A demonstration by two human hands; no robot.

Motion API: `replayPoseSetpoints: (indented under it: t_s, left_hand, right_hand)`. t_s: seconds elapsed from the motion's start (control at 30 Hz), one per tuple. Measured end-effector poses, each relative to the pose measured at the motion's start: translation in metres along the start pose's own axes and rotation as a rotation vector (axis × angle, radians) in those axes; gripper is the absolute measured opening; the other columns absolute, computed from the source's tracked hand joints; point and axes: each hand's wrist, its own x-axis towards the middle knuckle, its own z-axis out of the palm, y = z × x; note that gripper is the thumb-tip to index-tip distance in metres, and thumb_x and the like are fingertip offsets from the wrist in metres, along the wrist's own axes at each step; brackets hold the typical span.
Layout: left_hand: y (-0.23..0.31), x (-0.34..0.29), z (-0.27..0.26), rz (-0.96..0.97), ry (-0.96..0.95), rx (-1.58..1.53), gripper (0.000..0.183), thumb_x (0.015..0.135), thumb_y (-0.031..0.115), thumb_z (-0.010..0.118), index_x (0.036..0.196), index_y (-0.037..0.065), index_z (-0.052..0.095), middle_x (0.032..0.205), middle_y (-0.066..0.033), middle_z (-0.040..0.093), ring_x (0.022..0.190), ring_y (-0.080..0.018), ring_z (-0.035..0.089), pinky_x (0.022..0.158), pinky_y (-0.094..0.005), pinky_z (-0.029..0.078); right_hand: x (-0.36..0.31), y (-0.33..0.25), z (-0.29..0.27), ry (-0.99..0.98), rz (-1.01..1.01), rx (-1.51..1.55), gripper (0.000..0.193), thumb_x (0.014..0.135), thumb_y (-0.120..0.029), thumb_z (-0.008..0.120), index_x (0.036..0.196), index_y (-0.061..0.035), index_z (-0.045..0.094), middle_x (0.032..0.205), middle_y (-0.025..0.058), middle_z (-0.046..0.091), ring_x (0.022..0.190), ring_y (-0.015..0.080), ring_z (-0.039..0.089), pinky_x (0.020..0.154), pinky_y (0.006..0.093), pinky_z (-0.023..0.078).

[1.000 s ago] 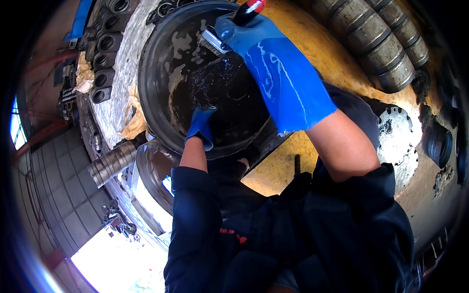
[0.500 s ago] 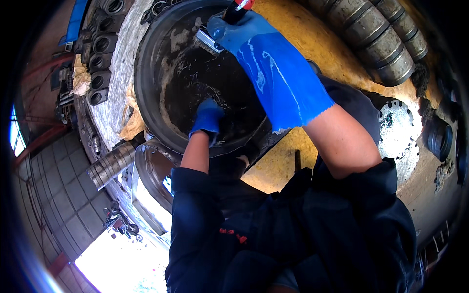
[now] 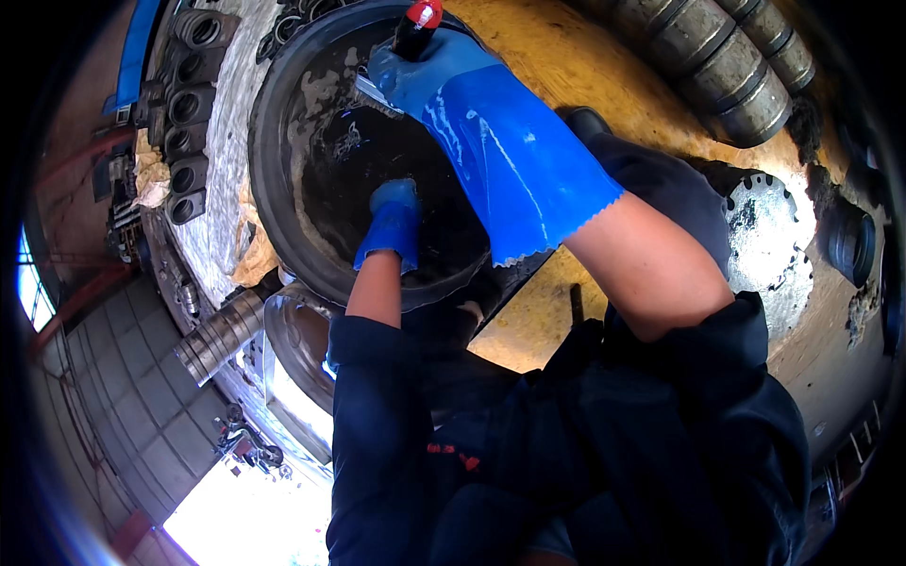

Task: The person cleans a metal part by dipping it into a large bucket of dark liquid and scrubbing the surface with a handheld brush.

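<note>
Both my hands wear long blue rubber gloves and work over a wide round black basin [image 3: 268,179] holding dark liquid. My right hand [image 3: 434,80] is closed round the black, red-ended handle of a brush [image 3: 415,30], at the basin's far right. The brush's silver-coloured ferrule shows beside the glove, and its bristles are mostly hidden. Nearer me, my left hand [image 3: 394,208] reaches down into the basin. Its fingers are hidden in the dark liquid, so whether they hold anything does not show.
Several dark round-bored metal parts [image 3: 189,141] line the left side, by crumpled brown paper [image 3: 253,250]. A ribbed metal cylinder [image 3: 222,335] and a round metal pan [image 3: 300,335] sit near the basin. Large grooved cylinders [image 3: 722,80] lie far right, above a notched metal disc [image 3: 769,236].
My right hand and the brush have shifted left. The left hand has risen slightly, showing more of its glove. The whole view has also moved a little.
</note>
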Motion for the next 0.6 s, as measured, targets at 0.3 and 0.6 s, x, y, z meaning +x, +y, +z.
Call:
replayPoseSetpoints:
  t_s: [0.3, 0.6]
  left_hand:
    - [0.021, -0.053, -0.040, 0.108, -0.026, -0.079, 0.043, 0.076, 0.029, 0.074, 0.113, 0.010, 0.065, 0.111, -0.0166, 0.067, 0.103, -0.0342, 0.064, 0.089, -0.0431, 0.051]
    - [0.047, -0.103, -0.097, 0.279, -0.251, -0.354, 0.058, 0.077, 0.035, 0.076, 0.124, 0.006, 0.059, 0.112, -0.0182, 0.067, 0.103, -0.0299, 0.065, 0.088, -0.0381, 0.051]
  right_hand:
    - [-0.001, -0.002, -0.008, 0.028, 0.073, 0.014, 0.034, 0.080, -0.041, 0.065, 0.099, -0.0128, 0.070, 0.087, 0.0116, 0.070, 0.084, 0.0292, 0.067, 0.080, 0.0382, 0.052]
    - [0.006, 0.007, 0.010, 0.003, -0.012, -0.084, 0.035, 0.087, -0.041, 0.058, 0.096, -0.0077, 0.069, 0.083, 0.0116, 0.070, 0.080, 0.0244, 0.067, 0.078, 0.0347, 0.052]
